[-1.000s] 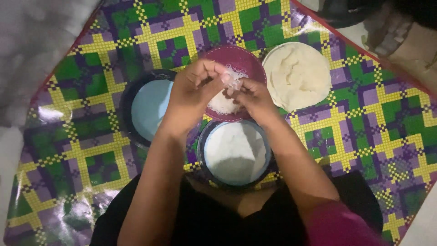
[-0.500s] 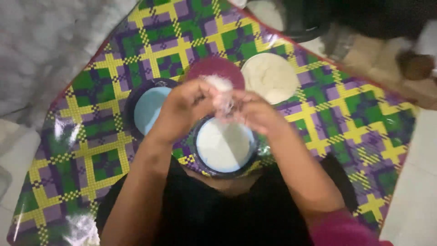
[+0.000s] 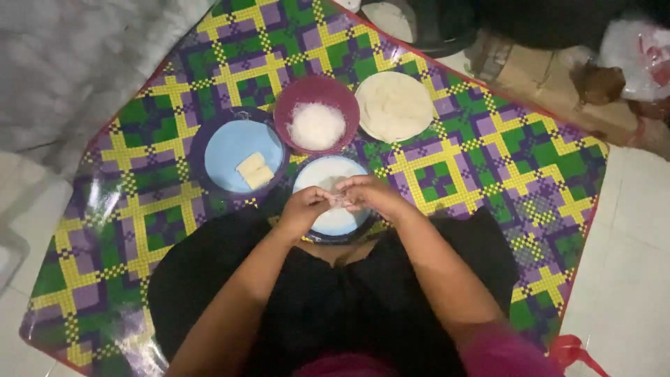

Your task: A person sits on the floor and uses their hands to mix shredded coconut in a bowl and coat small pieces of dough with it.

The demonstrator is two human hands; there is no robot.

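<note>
Left hand: the left hand [image 3: 305, 207] is curled, fingertips pinched against those of the other hand over the near plate; what is pinched is too small and blurred to identify.
Right hand: the right hand [image 3: 371, 193] is curled likewise, fingertips touching the left at the middle; whether it grips anything cannot be told.
Near plate: the white plate [image 3: 328, 176] with a dark rim lies directly under both hands; its near half is hidden by hands and wrists.
Blue plate: the blue plate [image 3: 234, 150], left of the white plate, holds two pale rectangular pieces [image 3: 254, 171].
Bowl: the maroon bowl [image 3: 317, 94], beyond the white plate, contains white shredded material [image 3: 316, 126]; kind not discernible.
Flat stack: pale round sheets [image 3: 394, 105] lie just right of the bowl.
Mat: the checked mat [image 3: 488, 160] in green, purple and yellow carries all items; its near edge is covered by dark clothing.
Background: objects at the top right are dim and cut off.
</note>
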